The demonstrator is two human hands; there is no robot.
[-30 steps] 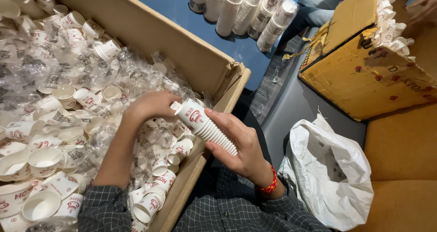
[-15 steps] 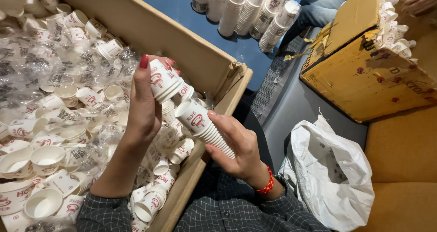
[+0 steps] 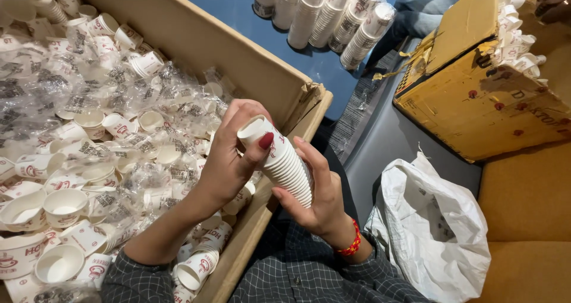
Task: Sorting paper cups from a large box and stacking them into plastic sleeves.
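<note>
**Both hands on a stack of paper cups, centre of frame**

At the lower centre, the right hand [image 3: 318, 199] wraps its grip around the lower part of a tilted stack of nested paper cups [image 3: 279, 160]. The left hand [image 3: 229, 154] closes on the stack's top, thumb pressed over the rim. Left of them, a large cardboard box [image 3: 238, 71] holds loose cups [image 3: 65, 205] and crumpled clear plastic wrap [image 3: 89, 101]. At lower right lies a white bag [image 3: 428, 231] on a grey floor. Further up, tall cup stacks [image 3: 333, 14] stand on a blue surface [image 3: 238, 11]; a yellow carton [image 3: 482, 95] sits upper right.
</note>
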